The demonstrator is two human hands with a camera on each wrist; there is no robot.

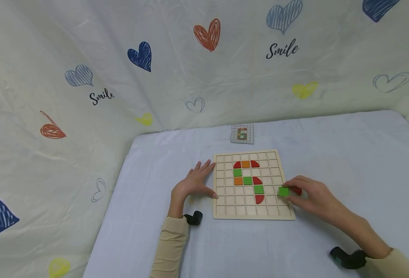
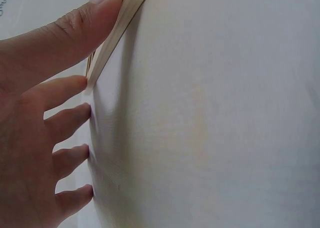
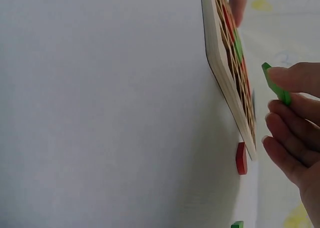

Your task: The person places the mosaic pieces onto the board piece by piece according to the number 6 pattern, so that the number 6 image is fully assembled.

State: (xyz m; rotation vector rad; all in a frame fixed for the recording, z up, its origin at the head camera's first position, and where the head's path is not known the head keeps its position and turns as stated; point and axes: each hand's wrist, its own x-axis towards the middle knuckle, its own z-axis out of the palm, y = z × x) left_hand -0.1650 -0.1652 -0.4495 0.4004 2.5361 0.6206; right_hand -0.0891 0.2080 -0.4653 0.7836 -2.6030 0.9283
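Note:
A light wooden grid board (image 1: 225, 210) lies on the white cloth, with red quarter-round, green square and orange square tiles set in its middle cells. My right hand (image 1: 312, 195) pinches a green square tile (image 1: 283, 191) between thumb and index finger over the board's right edge; the right wrist view shows the tile (image 3: 276, 85) raised above the board. My left hand (image 1: 194, 183) has its fingers spread, thumb and fingertip at the board's left edge. In the left wrist view the thumb (image 2: 75, 30) lies against the wooden rim. A red tile (image 3: 241, 159) rests beside the board under the right hand.
Behind the board lies a small pattern card (image 1: 242, 134) with a coloured grid printed on it. Another green piece (image 3: 237, 224) shows at the bottom of the right wrist view. A cloth wall (image 1: 169, 85) with printed hearts rises behind the table.

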